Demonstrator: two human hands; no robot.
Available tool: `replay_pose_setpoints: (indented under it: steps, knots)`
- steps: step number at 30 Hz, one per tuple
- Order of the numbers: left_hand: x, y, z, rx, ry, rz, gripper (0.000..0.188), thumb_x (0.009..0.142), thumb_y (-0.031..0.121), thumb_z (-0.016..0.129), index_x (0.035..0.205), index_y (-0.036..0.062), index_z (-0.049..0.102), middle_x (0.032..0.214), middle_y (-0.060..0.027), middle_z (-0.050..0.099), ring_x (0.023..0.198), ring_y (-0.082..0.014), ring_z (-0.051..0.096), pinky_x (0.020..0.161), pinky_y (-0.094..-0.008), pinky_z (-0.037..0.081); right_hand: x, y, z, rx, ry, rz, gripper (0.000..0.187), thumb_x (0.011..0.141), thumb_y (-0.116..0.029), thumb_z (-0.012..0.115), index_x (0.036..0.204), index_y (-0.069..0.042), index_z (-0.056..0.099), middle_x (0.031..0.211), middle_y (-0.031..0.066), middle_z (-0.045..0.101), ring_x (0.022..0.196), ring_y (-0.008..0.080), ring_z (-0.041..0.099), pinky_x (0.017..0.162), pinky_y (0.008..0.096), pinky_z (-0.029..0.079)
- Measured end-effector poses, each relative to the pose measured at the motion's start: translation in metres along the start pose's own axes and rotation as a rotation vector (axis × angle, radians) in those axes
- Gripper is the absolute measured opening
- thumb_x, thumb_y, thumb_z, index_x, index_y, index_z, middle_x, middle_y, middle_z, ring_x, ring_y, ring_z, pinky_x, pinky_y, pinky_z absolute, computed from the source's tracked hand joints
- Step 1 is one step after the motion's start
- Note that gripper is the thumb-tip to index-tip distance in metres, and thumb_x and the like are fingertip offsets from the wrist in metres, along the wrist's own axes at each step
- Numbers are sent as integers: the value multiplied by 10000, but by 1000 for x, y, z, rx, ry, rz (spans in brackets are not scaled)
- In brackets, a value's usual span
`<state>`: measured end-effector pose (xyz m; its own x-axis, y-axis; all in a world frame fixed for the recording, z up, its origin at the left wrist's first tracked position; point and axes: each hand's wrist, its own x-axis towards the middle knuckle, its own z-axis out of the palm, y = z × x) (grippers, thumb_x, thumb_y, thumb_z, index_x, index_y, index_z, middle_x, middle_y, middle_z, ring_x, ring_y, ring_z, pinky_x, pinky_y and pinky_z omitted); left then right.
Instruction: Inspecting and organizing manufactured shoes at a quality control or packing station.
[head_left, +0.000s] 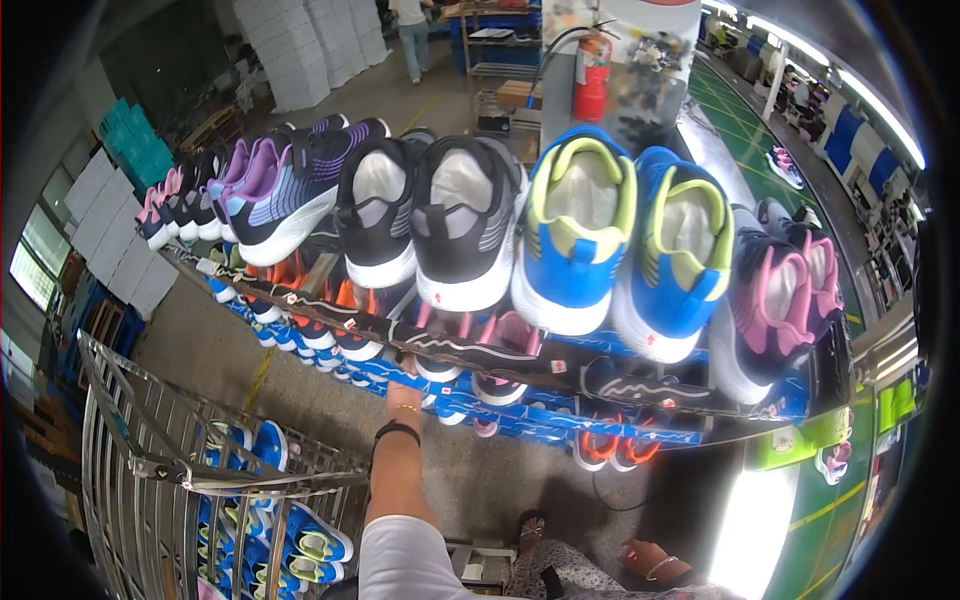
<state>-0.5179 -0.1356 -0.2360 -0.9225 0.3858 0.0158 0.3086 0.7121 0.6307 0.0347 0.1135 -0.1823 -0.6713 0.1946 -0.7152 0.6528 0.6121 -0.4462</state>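
Observation:
My left hand (pixel 404 382) reaches up under the front rail of a slanted shoe rack (pixel 300 300), and its fingers are hidden behind the rail. The wrist wears a black band and a thin bracelet. Just above it on the top row stand a pair of black and white shoes (pixel 465 225), heels toward me. Beside them is a pair of blue shoes with yellow-green collars (pixel 580 235). The lower shelf near the hand holds pink-lined shoes (pixel 500 340). My right hand (pixel 645 558) hangs low at my side with a bracelet on its wrist, away from the rack.
Purple shoes (pixel 290 185) and dark shoes with pink lining (pixel 770 310) fill the rack's ends. A wire cart (pixel 150 470) holding blue shoes (pixel 310 545) stands at lower left. A red fire extinguisher (pixel 592 75), stacked white boxes (pixel 290 50) and another person (pixel 412 35) are behind.

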Motion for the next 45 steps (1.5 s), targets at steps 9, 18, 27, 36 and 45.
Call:
replay_pose_setpoints:
  steps: [9, 18, 27, 36, 45]
  knots:
    - [-52, 89, -26, 790, -318, 329, 251, 756, 227, 541, 977, 122, 597, 1129, -104, 515, 1104, -275, 432, 928, -530, 253, -54, -4, -5, -12, 39, 164, 412, 748, -375, 571, 1043, -88, 563, 899, 114, 622, 848, 271, 599, 776, 340, 469]
    - [-201, 224, -57, 450, -760, 460, 445, 700, 384, 622, 980, 41, 580, 942, -184, 524, 885, -329, 519, 744, -382, 429, -97, 62, 41, 231, 255, -95, 397, 751, -362, 591, 1012, -66, 551, 896, 153, 607, 813, 311, 591, 727, 371, 472]
    - [-372, 446, -43, -168, -1287, 1063, 383, 712, 283, 656, 957, 4, 559, 979, -142, 484, 819, -289, 516, 752, -336, 412, -301, 58, 37, 634, 1251, -7, 339, 773, -107, 591, 1077, -30, 464, 846, 112, 539, 756, 227, 558, 685, 316, 464]
    - [-631, 523, 135, 96, -1167, 1587, 275, 721, 204, 617, 955, 64, 580, 1047, -154, 489, 863, -330, 539, 734, -376, 436, -389, 159, 182, 936, 1439, 374, 491, 798, -155, 541, 1224, -25, 336, 1098, 176, 468, 984, 277, 506, 817, 349, 422]
    - [-621, 505, 179, -276, -1164, 686, 73, 785, 22, 522, 856, 10, 537, 781, -30, 573, 734, -109, 534, 729, -227, 434, -397, 185, 219, 1345, 1243, 497, 680, 820, -261, 554, 1317, -12, 164, 1127, 255, 460, 995, 313, 527, 853, 363, 404]
